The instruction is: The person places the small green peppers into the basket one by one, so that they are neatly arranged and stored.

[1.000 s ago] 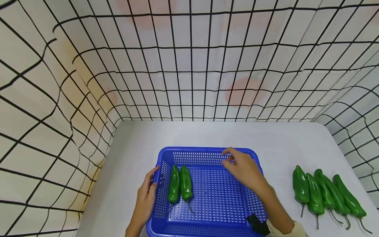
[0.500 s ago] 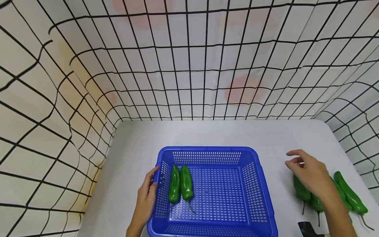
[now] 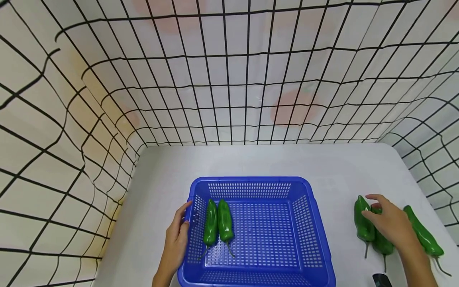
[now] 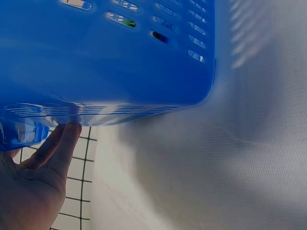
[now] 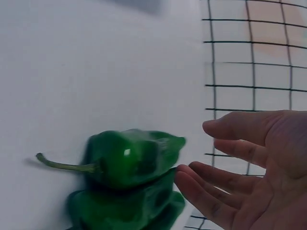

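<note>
A blue perforated basket (image 3: 315, 223) stands in front of me with two green peppers (image 3: 225, 223) inside at its left. My left hand (image 3: 175, 235) grips its left rim; in the left wrist view the fingers (image 4: 60, 155) lie against the outer wall, just below the rim. At the right, my right hand (image 3: 392, 223) hovers over a row of green peppers, thumb and fingers apart. The leftmost pepper (image 3: 363, 219) lies beside the thumb, another pepper (image 3: 383, 243) lies partly under the hand. In the right wrist view, fingertips (image 5: 184, 179) are close to that second pepper (image 5: 120, 206).
One more green pepper (image 3: 424, 233) lies right of the hand, which hides part of the row. The white table (image 3: 258, 159) is bordered by black wire grid walls (image 3: 236, 79) at the back and sides.
My right hand has moved from above the basket's right side to the pepper row, then lower over it, its fingers spreading. The left hand and basket have stayed in place.
</note>
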`<state>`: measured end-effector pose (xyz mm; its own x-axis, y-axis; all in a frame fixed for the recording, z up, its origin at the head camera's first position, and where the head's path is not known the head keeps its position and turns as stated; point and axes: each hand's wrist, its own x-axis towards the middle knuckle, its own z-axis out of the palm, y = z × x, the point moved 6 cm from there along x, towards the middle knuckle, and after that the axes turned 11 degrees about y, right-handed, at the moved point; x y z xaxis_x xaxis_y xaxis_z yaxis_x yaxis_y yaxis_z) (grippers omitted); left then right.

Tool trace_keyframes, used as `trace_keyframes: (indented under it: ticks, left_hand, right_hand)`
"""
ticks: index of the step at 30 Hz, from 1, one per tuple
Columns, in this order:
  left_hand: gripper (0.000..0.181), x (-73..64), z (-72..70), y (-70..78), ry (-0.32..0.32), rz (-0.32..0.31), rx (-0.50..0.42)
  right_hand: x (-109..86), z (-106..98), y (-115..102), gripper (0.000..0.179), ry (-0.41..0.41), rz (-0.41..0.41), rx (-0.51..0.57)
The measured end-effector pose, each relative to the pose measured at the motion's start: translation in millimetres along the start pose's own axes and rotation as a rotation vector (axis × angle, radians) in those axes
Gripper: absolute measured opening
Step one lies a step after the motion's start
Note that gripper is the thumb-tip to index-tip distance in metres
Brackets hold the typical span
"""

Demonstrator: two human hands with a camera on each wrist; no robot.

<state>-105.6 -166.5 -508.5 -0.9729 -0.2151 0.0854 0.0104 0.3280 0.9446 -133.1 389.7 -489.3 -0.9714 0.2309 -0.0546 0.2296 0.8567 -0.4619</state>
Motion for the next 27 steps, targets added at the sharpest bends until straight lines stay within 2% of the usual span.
trace_keyframes:
  ticks: [4, 11, 17, 22, 27]
  left_hand:
    - [0.054, -0.1, 0.7, 0.0, -0.003, 0.0, 0.0]
    - [0.054, -1.1, 1.7, 0.5, -0.004, 0.0, 0.005]
    - [0.053, -1.9, 2.1, 1.7, -0.004, 0.012, 0.004]
    - [0.053, -1.9, 2.0, 2.0, 0.0, 0.01, 0.001]
    - [0.053, -1.5, 1.8, 0.1, 0.0, 0.002, -0.002]
  right_hand:
    - [4.6, 8.0, 9.6, 0.057, 0.017, 0.002, -0.017]
    - [8.4, 15.8, 15.9, 0.054, 0.036, -0.05, -0.038]
    - [10.7, 24.1, 16.3, 0.056, -0.021, -0.065, -0.051]
    - [11.8, 30.7, 18.8, 0.062, -0.061, -0.048, -0.05]
    - [14.0, 31.7, 18.7, 0.062, -0.049, -0.037, -0.04]
